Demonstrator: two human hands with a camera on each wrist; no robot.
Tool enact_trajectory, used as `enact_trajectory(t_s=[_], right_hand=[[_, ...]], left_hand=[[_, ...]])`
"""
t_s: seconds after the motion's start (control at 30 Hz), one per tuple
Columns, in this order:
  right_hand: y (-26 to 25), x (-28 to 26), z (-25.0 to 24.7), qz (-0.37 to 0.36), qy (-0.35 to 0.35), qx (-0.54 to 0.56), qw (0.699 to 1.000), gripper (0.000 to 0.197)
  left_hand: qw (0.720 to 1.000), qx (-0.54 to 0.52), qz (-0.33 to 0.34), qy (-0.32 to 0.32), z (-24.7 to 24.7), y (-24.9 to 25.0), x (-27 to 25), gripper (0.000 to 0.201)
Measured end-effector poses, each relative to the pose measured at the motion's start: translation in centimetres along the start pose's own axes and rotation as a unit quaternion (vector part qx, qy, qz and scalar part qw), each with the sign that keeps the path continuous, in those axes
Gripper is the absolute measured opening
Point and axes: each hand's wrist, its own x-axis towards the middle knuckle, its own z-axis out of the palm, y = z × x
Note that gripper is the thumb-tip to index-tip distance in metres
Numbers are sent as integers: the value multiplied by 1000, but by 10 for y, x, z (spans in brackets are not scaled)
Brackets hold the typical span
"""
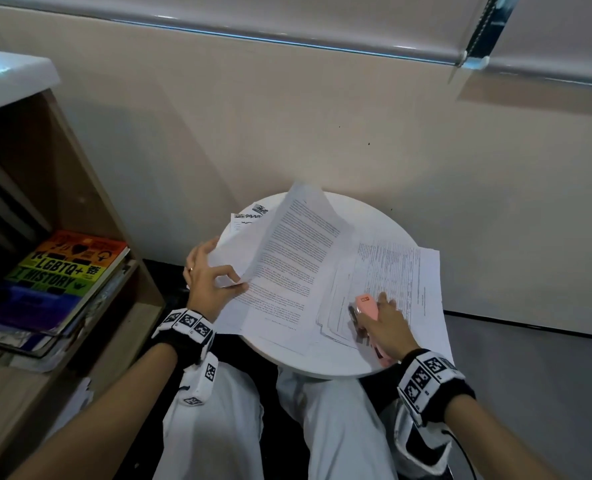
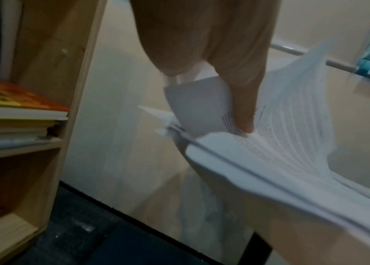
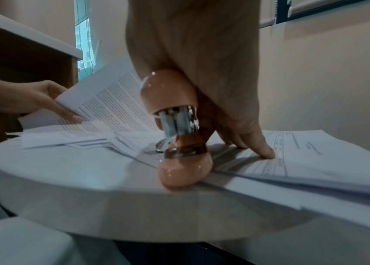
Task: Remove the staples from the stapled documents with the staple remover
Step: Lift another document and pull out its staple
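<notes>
A printed document (image 1: 287,258) lies on the left half of a round white table (image 1: 322,365). My left hand (image 1: 218,275) pinches its near-left corner and lifts the top pages, which curl upward (image 2: 292,111). On the right lies another stack of printed sheets (image 1: 398,271). My right hand (image 1: 381,317) grips a pink staple remover (image 1: 367,306) over that stack's near-left corner. In the right wrist view its metal jaws (image 3: 177,125) touch the paper, and my fingertips (image 3: 265,152) press on the sheets (image 3: 315,148). No staple is visible.
A wooden shelf (image 1: 90,202) stands close on the left, holding stacked books with a rainbow-covered one (image 1: 69,268) on top. A beige wall rises right behind the table. My legs in light trousers (image 1: 218,427) are under the table's near edge.
</notes>
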Motion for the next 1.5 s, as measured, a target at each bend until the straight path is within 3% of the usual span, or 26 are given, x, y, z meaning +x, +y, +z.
enact_trajectory(t_s=[0.1, 0.2, 0.3, 0.37, 0.47, 0.5, 0.57, 0.63, 0.73, 0.9, 0.97, 1.03, 1.07, 1.13, 1.2, 1.27, 1.37, 1.5], right_hand=[[1, 2, 1, -14, 3, 6, 1000, 97], [6, 5, 1, -18, -2, 24, 1000, 106], [25, 23, 9, -1, 0, 44, 999, 124], [22, 18, 4, 0, -13, 45, 999, 118], [2, 0, -8, -6, -15, 40, 999, 96], [4, 1, -9, -1, -17, 45, 999, 91], [4, 0, -13, 9, -9, 71, 997, 94], [3, -2, -16, 18, -15, 120, 993, 88], [0, -7, -25, 32, -34, 205, 978, 45], [-6, -14, -43, 87, -43, 289, 952, 30], [-12, -12, -49, 69, 26, 290, 954, 19], [-18, -4, -50, 15, 144, 290, 946, 17], [-21, -2, -50, -22, 198, 278, 940, 17], [-33, -1, -46, -80, 232, 261, 934, 22], [-51, -7, -39, -113, 176, 283, 936, 19], [-72, -14, -29, -120, 66, 274, 952, 21], [-95, -11, -4, -67, -80, 226, 969, 32], [-111, 2, 33, -47, -115, 104, 987, 38]], left_hand=[[999, -8, 12, -51, -14, 4, 4, 41], [990, -119, -37, -63, -34, 13, 10, 41], [962, -258, -57, -62, -54, 24, 10, 39], [942, -321, -74, -66, -62, 34, 5, 39], [898, -406, -134, -101, -61, 42, -12, 63], [905, -386, -135, -115, -56, 43, -20, 64], [940, -281, -113, -154, -44, 46, -38, 47], [945, -216, -124, -214, -33, 54, -61, 29], [916, -212, -149, -307, -18, 63, -92, 27], [874, -170, -157, -427, -18, 73, -117, 48], [847, -189, -155, -471, -29, 85, -114, 55], [817, -210, -178, -507, -44, 98, -106, 59], [820, -171, -179, -516, -53, 103, -102, 60], [864, 18, -114, -491, -58, 105, -92, 59], [904, 181, -55, -383, -51, 103, -78, 51], [939, 190, -22, -287, -32, 99, -63, 44], [939, 194, 4, -284, 3, 88, -41, 51], [921, 216, -3, -323, 32, 63, -30, 81]])
